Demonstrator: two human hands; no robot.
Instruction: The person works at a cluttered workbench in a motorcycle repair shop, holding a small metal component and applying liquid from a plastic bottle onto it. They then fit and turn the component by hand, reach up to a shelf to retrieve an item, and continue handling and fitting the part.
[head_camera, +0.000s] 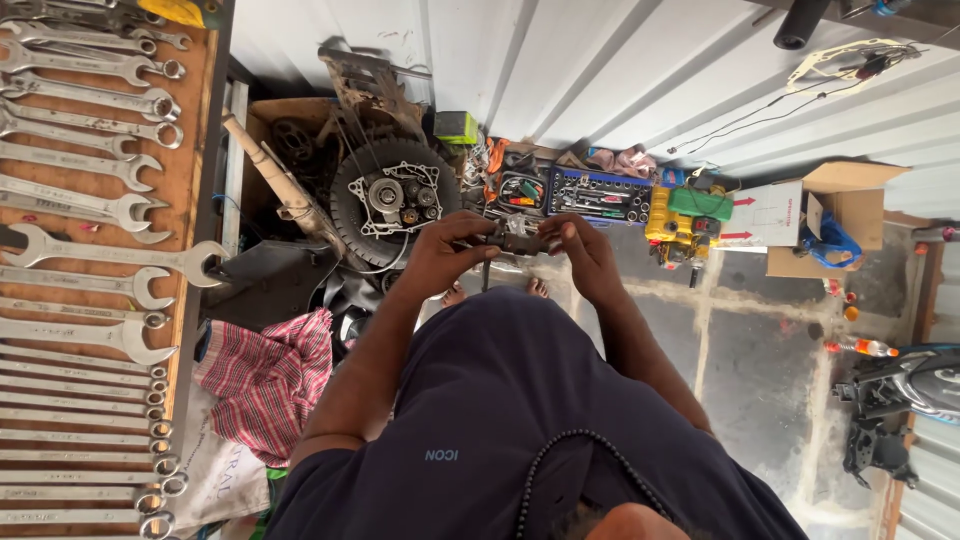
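Workshop floor seen from above
Left hand (440, 255) and right hand (585, 250) both grip a small metal part (515, 238) over stained concrete floor (750, 360); wrenches (90, 250) line a board, corrugated wall (600, 70) behind.

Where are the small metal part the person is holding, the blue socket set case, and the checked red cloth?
small metal part (517, 238), head view, on its middle between the two hands.
blue socket set case (601, 195), head view, on its open tray.
checked red cloth (270, 380), head view, on its folded middle.
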